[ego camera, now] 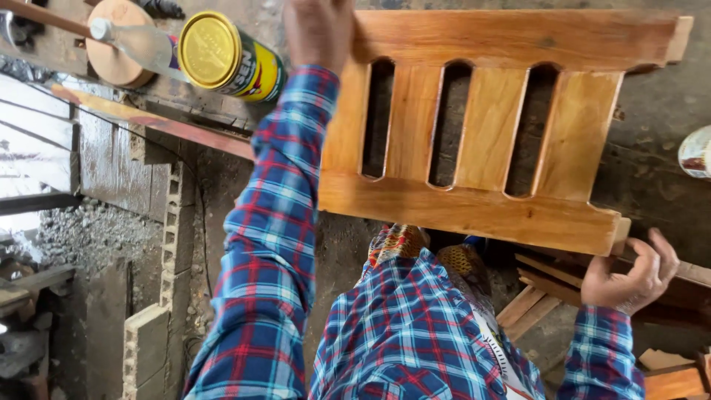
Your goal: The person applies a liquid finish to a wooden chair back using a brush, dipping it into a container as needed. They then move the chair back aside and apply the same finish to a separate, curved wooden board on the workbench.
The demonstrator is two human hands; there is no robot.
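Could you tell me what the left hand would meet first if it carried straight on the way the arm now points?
Probably nothing new: the left hand already touches the slatted wooden panel at its top rail.
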